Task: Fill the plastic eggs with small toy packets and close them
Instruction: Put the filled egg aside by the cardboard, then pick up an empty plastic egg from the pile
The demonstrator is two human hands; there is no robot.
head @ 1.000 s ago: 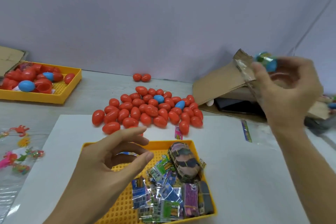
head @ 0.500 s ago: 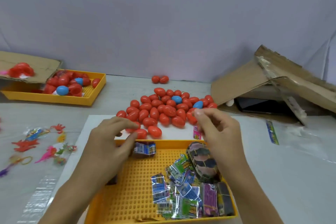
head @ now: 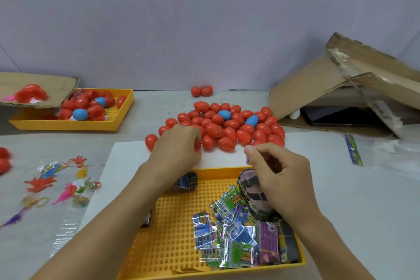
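- Since half a second ago the left hand (head: 176, 150) has gone forward from the yellow tray (head: 172, 234) to the near left edge of the egg pile (head: 223, 126); its fingers are curled down over a red egg (head: 197, 145), which they seem to grip, though the back of the hand hides most of it.
- Right hand (head: 276, 174) stays above the far right part of the tray, fingers bent, thumb and forefinger pressed together; whether something small is pinched between them cannot be told.
- Toy packets (head: 229, 232), shiny and printed in blue, green and purple, lie in a heap in the near right part of the tray; one blue packet (head: 188, 182) lies alone at the far rim, just beside the left wrist.
- A dark patterned roll (head: 252, 195) stands in the tray under the right hand.
- The tray rests on a white sheet (head: 341, 200) that covers the pale table (head: 150, 107).
- Two red eggs (head: 201, 91) lie apart, near the plain grey-violet wall (head: 204, 18).
- At far left a second yellow tray (head: 116, 118) holds red and blue egg halves, partly under a cardboard flap (head: 56, 84).
- At right an opened cardboard box (head: 318, 84) lies on its side.
- Small rubber toys (head: 45, 184) in clear plastic lie at left on the table.
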